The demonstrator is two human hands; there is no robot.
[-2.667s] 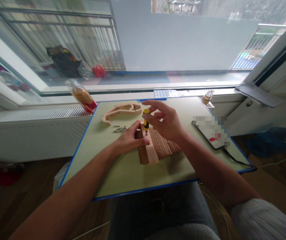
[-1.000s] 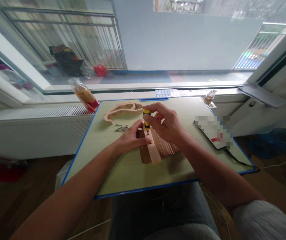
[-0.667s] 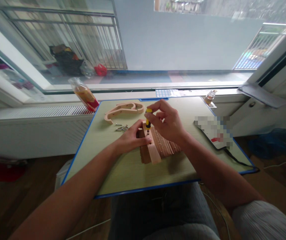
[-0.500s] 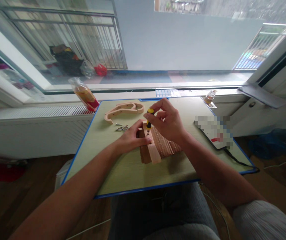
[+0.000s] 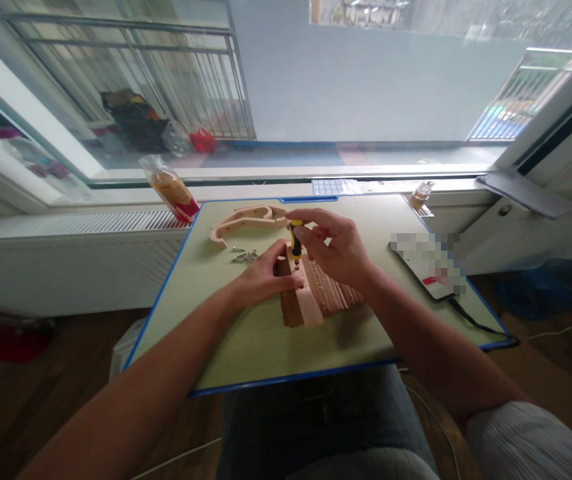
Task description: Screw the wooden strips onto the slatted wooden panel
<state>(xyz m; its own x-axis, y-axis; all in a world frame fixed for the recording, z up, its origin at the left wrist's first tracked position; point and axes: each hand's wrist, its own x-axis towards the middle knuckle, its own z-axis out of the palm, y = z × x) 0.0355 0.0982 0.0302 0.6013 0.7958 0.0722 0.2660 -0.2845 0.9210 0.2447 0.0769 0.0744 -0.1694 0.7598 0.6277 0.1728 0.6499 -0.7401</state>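
My right hand (image 5: 339,243) grips a short yellow-and-black screwdriver (image 5: 297,241) by its handle. The tool stands nearly upright, its tip at a screw (image 5: 297,268) in a pale wooden strip (image 5: 311,305). My left hand (image 5: 265,275) is closed around that strip, thumb on top near a hole and fingers along the far side. Under and beside the strip lies a brown ridged wooden piece (image 5: 333,290), partly hidden by my right hand. Several loose screws (image 5: 251,257) lie just left of my left hand.
Curved wooden pieces (image 5: 246,219) lie at the back left of the blue-edged table (image 5: 246,347). A flat card-like item with a black strap (image 5: 423,270) is at the right. A drink bottle (image 5: 170,190) stands behind the left corner, a small glass bottle (image 5: 421,195) behind the right.
My right hand has turned on the screwdriver's handle, its forefinger now lying over the top. The screwdriver sits slightly lower and further left. My left hand and the wood stay in place.
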